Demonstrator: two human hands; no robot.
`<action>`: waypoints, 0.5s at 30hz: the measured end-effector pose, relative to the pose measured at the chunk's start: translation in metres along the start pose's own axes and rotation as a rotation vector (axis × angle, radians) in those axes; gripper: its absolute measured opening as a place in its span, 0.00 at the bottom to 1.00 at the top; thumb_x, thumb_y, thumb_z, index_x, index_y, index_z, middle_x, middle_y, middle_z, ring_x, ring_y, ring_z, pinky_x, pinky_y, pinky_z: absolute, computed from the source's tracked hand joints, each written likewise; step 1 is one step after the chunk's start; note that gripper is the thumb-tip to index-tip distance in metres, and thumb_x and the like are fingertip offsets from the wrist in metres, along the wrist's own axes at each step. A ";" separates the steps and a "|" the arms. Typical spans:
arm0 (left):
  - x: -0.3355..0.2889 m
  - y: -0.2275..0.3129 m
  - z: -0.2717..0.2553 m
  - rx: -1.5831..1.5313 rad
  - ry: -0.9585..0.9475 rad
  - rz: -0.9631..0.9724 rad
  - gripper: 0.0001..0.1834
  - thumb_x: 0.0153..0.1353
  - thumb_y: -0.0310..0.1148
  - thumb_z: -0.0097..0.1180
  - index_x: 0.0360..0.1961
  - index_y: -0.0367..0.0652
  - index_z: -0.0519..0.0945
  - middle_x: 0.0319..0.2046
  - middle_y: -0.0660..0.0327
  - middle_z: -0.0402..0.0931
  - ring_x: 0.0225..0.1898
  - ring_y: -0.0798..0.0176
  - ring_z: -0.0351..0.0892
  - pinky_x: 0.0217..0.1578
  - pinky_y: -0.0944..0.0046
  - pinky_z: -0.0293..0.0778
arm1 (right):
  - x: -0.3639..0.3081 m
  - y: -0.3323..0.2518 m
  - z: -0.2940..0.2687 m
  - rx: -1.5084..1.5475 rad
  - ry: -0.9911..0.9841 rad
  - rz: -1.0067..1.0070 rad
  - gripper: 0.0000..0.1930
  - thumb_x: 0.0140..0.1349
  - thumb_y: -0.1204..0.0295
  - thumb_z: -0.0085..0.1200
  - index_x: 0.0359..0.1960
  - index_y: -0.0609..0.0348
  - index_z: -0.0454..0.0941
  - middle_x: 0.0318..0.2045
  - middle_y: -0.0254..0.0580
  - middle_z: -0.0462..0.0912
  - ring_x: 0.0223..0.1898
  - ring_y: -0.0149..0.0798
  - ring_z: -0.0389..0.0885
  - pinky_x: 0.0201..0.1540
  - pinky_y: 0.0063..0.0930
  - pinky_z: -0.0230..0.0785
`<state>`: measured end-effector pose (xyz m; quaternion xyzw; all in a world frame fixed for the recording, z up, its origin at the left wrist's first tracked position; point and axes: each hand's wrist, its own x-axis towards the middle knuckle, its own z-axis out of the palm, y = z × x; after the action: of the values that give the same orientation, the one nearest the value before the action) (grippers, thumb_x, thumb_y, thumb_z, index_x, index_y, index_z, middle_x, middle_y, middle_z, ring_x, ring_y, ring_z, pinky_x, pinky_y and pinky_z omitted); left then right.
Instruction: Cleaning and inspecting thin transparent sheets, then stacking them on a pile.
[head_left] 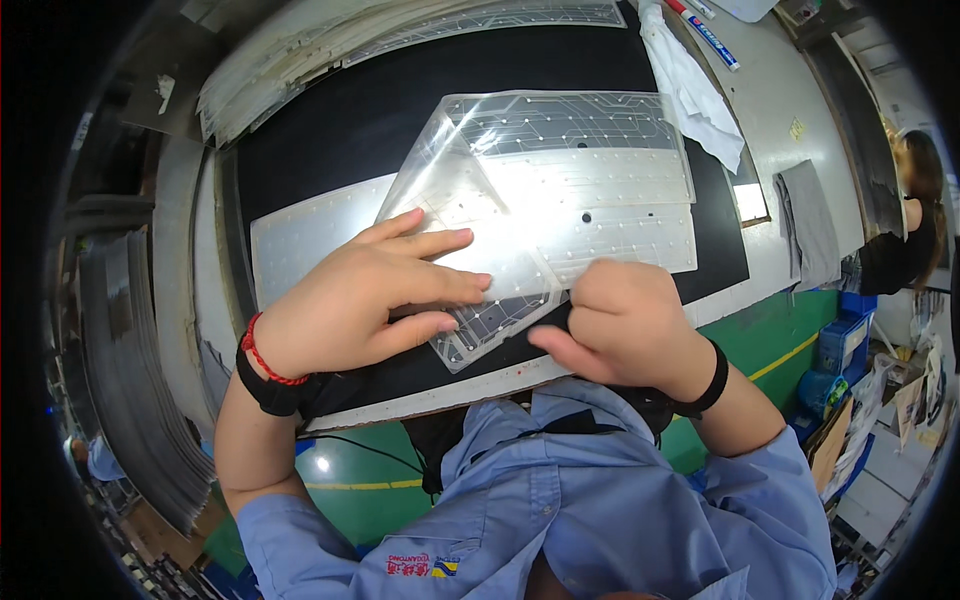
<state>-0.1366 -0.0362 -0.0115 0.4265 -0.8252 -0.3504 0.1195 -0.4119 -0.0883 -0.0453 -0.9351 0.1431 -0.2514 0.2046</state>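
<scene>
A clear flexible circuit film (570, 122) with fine printed tracks lies askew over a silvery panel (320, 232) dotted with small points. The film is folded near its left side, and one corner sticks out toward me past the panel's near edge. My left hand (385, 285) rests on the fold with its fingers spread. At the near edge of the film and panel, my right hand (630, 318) has its fingers curled in and its thumb pointing left. Whatever those curled fingers hold, if anything, is hidden. Glare whitens the middle of the sheets.
Beneath them is a black mat (400, 110) on a pale table. A stack of film sheets (265, 85) lies at the back left. White cloth (690, 85), a blue marker (712, 42) and grey cloth (808, 225) lie to the right. Another person (905, 225) is at far right.
</scene>
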 end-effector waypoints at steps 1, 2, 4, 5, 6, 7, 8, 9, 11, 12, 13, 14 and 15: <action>0.000 0.000 0.000 0.009 0.007 0.011 0.14 0.58 0.32 0.61 0.46 0.48 0.83 0.52 0.66 0.80 0.66 0.51 0.66 0.68 0.40 0.49 | -0.003 -0.001 -0.002 0.000 0.017 -0.005 0.10 0.49 0.69 0.66 0.25 0.54 0.75 0.18 0.35 0.67 0.19 0.39 0.72 0.20 0.31 0.64; -0.001 0.000 0.000 0.012 0.007 0.011 0.14 0.58 0.31 0.61 0.46 0.48 0.83 0.52 0.66 0.81 0.66 0.51 0.66 0.68 0.41 0.49 | -0.005 -0.002 -0.002 0.001 0.035 -0.011 0.10 0.49 0.69 0.66 0.26 0.54 0.75 0.17 0.35 0.67 0.19 0.39 0.71 0.20 0.31 0.64; 0.000 -0.001 0.001 0.015 0.006 0.012 0.13 0.58 0.30 0.60 0.45 0.47 0.84 0.51 0.65 0.81 0.66 0.51 0.66 0.69 0.41 0.49 | -0.008 -0.004 0.003 -0.019 0.081 0.010 0.10 0.49 0.70 0.66 0.27 0.55 0.76 0.17 0.35 0.67 0.19 0.39 0.72 0.20 0.32 0.64; -0.001 -0.001 0.002 0.022 0.030 0.034 0.12 0.58 0.30 0.60 0.44 0.46 0.84 0.50 0.65 0.81 0.65 0.52 0.68 0.68 0.43 0.51 | -0.007 -0.005 0.007 -0.040 0.111 0.037 0.09 0.49 0.71 0.66 0.27 0.55 0.76 0.17 0.35 0.68 0.19 0.40 0.72 0.20 0.32 0.64; -0.001 -0.001 0.003 0.028 0.054 0.057 0.12 0.58 0.29 0.60 0.44 0.45 0.84 0.49 0.65 0.82 0.63 0.52 0.69 0.67 0.44 0.53 | -0.008 -0.006 0.010 -0.061 0.141 0.063 0.09 0.50 0.72 0.66 0.28 0.55 0.76 0.18 0.36 0.69 0.19 0.40 0.73 0.20 0.32 0.64; -0.002 -0.002 0.003 0.036 0.078 0.078 0.11 0.58 0.28 0.60 0.43 0.44 0.84 0.48 0.64 0.82 0.62 0.52 0.71 0.67 0.45 0.55 | -0.008 -0.006 0.011 -0.047 0.162 0.075 0.08 0.50 0.73 0.65 0.28 0.56 0.76 0.19 0.36 0.71 0.20 0.40 0.74 0.21 0.32 0.65; -0.004 -0.003 0.001 0.035 0.160 0.082 0.11 0.58 0.28 0.59 0.43 0.43 0.84 0.47 0.63 0.82 0.60 0.53 0.73 0.65 0.48 0.58 | -0.010 -0.005 0.011 -0.033 0.182 0.087 0.07 0.51 0.74 0.64 0.28 0.56 0.76 0.21 0.37 0.73 0.21 0.41 0.75 0.22 0.32 0.66; -0.008 -0.006 -0.002 0.035 0.242 0.087 0.11 0.58 0.27 0.59 0.42 0.43 0.84 0.46 0.62 0.83 0.58 0.54 0.74 0.63 0.50 0.61 | -0.010 -0.005 0.009 -0.019 0.203 0.099 0.07 0.52 0.76 0.63 0.28 0.56 0.76 0.22 0.38 0.75 0.22 0.41 0.76 0.23 0.32 0.67; -0.015 -0.017 -0.011 0.119 0.525 0.066 0.08 0.60 0.25 0.56 0.39 0.39 0.83 0.41 0.58 0.83 0.48 0.59 0.79 0.53 0.61 0.71 | -0.013 -0.002 0.003 -0.028 0.291 0.117 0.06 0.53 0.78 0.61 0.31 0.58 0.77 0.25 0.41 0.77 0.24 0.43 0.78 0.25 0.31 0.69; -0.020 -0.020 -0.019 -0.029 0.680 -0.068 0.05 0.61 0.28 0.57 0.36 0.39 0.83 0.37 0.60 0.82 0.44 0.66 0.79 0.47 0.67 0.72 | -0.015 0.000 -0.001 -0.033 0.335 0.125 0.06 0.54 0.79 0.60 0.33 0.59 0.78 0.27 0.43 0.79 0.25 0.43 0.79 0.26 0.31 0.70; -0.024 -0.031 -0.021 -0.195 0.848 -0.104 0.08 0.66 0.31 0.53 0.39 0.39 0.81 0.38 0.63 0.81 0.42 0.68 0.78 0.45 0.70 0.71 | -0.015 -0.001 -0.005 -0.030 0.361 0.171 0.06 0.55 0.80 0.59 0.34 0.60 0.78 0.28 0.44 0.79 0.25 0.44 0.79 0.26 0.30 0.71; -0.026 -0.040 -0.029 -0.323 0.939 -0.157 0.14 0.71 0.38 0.47 0.43 0.39 0.79 0.41 0.64 0.80 0.41 0.68 0.78 0.43 0.71 0.72 | -0.015 -0.002 -0.010 -0.033 0.387 0.222 0.07 0.55 0.80 0.58 0.36 0.61 0.79 0.28 0.45 0.80 0.26 0.44 0.80 0.27 0.30 0.71; -0.030 -0.055 -0.036 -0.483 0.999 -0.234 0.24 0.74 0.49 0.38 0.48 0.38 0.76 0.41 0.60 0.80 0.42 0.68 0.77 0.44 0.70 0.72 | -0.015 -0.002 -0.015 -0.036 0.413 0.273 0.07 0.56 0.81 0.58 0.38 0.62 0.79 0.29 0.46 0.80 0.27 0.45 0.80 0.28 0.29 0.72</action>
<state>-0.0667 -0.0512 -0.0193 0.5895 -0.5122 -0.2958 0.5501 -0.4321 -0.0855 -0.0389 -0.8394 0.3115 -0.4046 0.1864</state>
